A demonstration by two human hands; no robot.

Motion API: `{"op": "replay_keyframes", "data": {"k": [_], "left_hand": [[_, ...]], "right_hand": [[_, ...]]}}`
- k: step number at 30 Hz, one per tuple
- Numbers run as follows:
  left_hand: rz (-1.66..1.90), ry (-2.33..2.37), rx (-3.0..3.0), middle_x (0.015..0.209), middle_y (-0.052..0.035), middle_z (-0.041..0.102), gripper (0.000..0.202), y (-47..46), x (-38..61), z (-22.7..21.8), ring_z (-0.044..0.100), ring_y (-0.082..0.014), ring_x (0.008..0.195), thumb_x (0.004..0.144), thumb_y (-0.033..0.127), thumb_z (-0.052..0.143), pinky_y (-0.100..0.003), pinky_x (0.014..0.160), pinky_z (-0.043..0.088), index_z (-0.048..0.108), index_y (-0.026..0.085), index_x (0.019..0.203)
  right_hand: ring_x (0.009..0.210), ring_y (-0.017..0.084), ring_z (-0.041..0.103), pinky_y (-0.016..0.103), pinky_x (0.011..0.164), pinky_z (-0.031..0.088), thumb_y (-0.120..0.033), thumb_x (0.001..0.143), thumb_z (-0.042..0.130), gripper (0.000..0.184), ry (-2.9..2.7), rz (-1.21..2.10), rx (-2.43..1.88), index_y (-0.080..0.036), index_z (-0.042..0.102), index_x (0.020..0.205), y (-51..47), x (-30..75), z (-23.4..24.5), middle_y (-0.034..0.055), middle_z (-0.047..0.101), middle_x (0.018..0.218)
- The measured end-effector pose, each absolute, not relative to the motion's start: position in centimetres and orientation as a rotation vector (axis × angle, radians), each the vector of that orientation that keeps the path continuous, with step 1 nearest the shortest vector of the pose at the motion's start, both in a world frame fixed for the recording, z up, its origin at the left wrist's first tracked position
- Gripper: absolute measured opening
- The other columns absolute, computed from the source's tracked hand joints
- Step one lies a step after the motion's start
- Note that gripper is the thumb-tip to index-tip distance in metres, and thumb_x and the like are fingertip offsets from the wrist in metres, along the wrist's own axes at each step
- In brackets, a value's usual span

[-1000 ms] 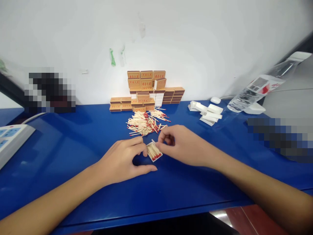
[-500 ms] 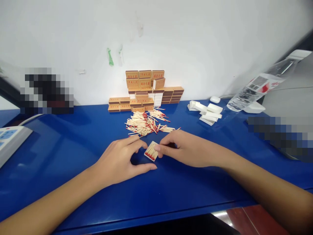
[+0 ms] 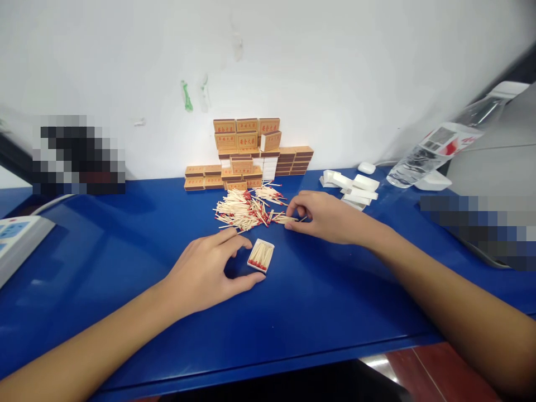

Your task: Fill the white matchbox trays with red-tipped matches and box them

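Observation:
A white matchbox tray lies on the blue table, partly filled with red-tipped matches. My left hand rests at its left with thumb and fingers spread around that side; the thumb tip is by the tray's near corner. Beyond the tray is a loose heap of matches. At the heap's right edge, my right hand reaches down with thumb and index finger apart around a few matches. Whether the fingertips touch them is hard to make out.
Stacked orange matchboxes stand against the wall behind the heap. Several white empty trays lie in a loose group at the back right. A plastic bottle leans farther right, and a white device sits at the left.
My right hand has left the tray and moved away to the right edge of the match heap. The tray has turned slightly more upright in view; my left hand has hardly moved.

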State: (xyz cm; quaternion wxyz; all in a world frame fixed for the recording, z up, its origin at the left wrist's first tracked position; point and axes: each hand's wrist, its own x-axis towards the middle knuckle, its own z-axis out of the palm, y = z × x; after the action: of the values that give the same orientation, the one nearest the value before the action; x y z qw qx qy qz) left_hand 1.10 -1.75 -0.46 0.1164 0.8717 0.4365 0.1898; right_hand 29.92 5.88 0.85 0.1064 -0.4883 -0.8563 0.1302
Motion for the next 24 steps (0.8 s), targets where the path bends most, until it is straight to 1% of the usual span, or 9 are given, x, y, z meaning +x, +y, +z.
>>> {"op": "replay_keyframes", "data": {"k": [4, 7, 9, 11, 13, 16, 19, 24], "left_hand": [[0.570, 1.277, 2.550, 0.088, 0.0017, 0.064, 0.038, -1.67, 1.25, -0.57, 0.061, -0.0157, 0.072, 0.088, 0.056, 0.078, -0.030, 0.066, 0.043, 0.071, 0.023, 0.106], [0.607, 1.292, 2.557, 0.084, 0.0022, 0.061, 0.046, -1.60, 1.56, -0.83, 0.059, -0.0157, 0.071, 0.085, 0.064, 0.078, -0.030, 0.064, 0.042, 0.071, 0.023, 0.103], [0.632, 1.300, 2.561, 0.084, 0.0022, 0.059, 0.048, -1.57, 1.80, -1.02, 0.059, -0.0160, 0.071, 0.084, 0.066, 0.078, -0.030, 0.065, 0.042, 0.070, 0.022, 0.100], [0.642, 1.304, 2.561, 0.084, 0.0021, 0.059, 0.043, -1.59, 1.98, -1.13, 0.060, -0.0161, 0.073, 0.086, 0.062, 0.078, -0.030, 0.066, 0.042, 0.070, 0.022, 0.100], [0.634, 1.311, 2.548, 0.084, 0.0023, 0.059, 0.034, -1.64, 2.05, -1.12, 0.061, -0.0160, 0.073, 0.089, 0.053, 0.077, -0.030, 0.067, 0.042, 0.070, 0.022, 0.100], [0.621, 1.311, 2.526, 0.084, 0.0022, 0.060, 0.025, -1.73, 1.93, -0.99, 0.061, -0.0161, 0.074, 0.090, 0.045, 0.075, -0.031, 0.068, 0.043, 0.070, 0.023, 0.102], [0.619, 1.281, 2.533, 0.088, 0.0017, 0.062, 0.023, -1.75, 1.65, -0.86, 0.062, -0.0157, 0.074, 0.091, 0.043, 0.073, -0.031, 0.068, 0.044, 0.071, 0.024, 0.105], [0.583, 1.227, 2.561, 0.090, 0.0007, 0.063, 0.023, -1.57, 1.15, -0.79, 0.060, -0.0145, 0.071, 0.093, 0.042, 0.071, -0.029, 0.065, 0.043, 0.072, 0.024, 0.109]], "right_hand": [[0.079, 0.020, 0.057, 0.032, 0.071, 0.040, -0.034, 0.098, 0.062, 0.017, -2.563, 0.465, -1.418, -0.019, 0.068, 0.093, 5.63, 29.28, 0.82, 0.0065, 0.067, 0.091], [0.081, 0.020, 0.058, 0.032, 0.073, 0.041, -0.033, 0.101, 0.057, 0.019, -2.617, 0.456, -1.343, -0.019, 0.066, 0.092, 5.56, 29.36, 0.82, 0.0077, 0.066, 0.093], [0.082, 0.020, 0.058, 0.032, 0.074, 0.042, -0.034, 0.103, 0.053, 0.022, -2.660, 0.431, -1.283, -0.018, 0.064, 0.092, 5.55, 29.56, 0.72, 0.0086, 0.065, 0.096], [0.080, 0.020, 0.058, 0.032, 0.073, 0.042, -0.035, 0.104, 0.051, 0.024, -2.680, 0.411, -1.244, -0.018, 0.063, 0.092, 5.57, 29.73, 0.60, 0.0088, 0.064, 0.097], [0.078, 0.019, 0.056, 0.032, 0.072, 0.042, -0.034, 0.104, 0.053, 0.022, -2.687, 0.407, -1.231, -0.018, 0.062, 0.092, 5.58, 29.75, 0.54, 0.0083, 0.063, 0.097], [0.076, 0.017, 0.055, 0.031, 0.071, 0.041, -0.027, 0.101, 0.056, 0.015, -2.711, 0.432, -1.242, -0.018, 0.060, 0.089, 5.53, 29.54, 0.64, 0.0070, 0.062, 0.094], [0.074, 0.016, 0.054, 0.030, 0.071, 0.041, -0.023, 0.099, 0.057, 0.010, -2.721, 0.454, -1.242, -0.018, 0.059, 0.090, 5.51, 29.43, 0.79, 0.0059, 0.061, 0.094], [0.077, 0.017, 0.055, 0.030, 0.072, 0.041, -0.027, 0.100, 0.058, 0.014, -2.653, 0.403, -1.134, -0.020, 0.057, 0.088, 5.51, 29.90, 1.19, 0.0043, 0.059, 0.093]]}}
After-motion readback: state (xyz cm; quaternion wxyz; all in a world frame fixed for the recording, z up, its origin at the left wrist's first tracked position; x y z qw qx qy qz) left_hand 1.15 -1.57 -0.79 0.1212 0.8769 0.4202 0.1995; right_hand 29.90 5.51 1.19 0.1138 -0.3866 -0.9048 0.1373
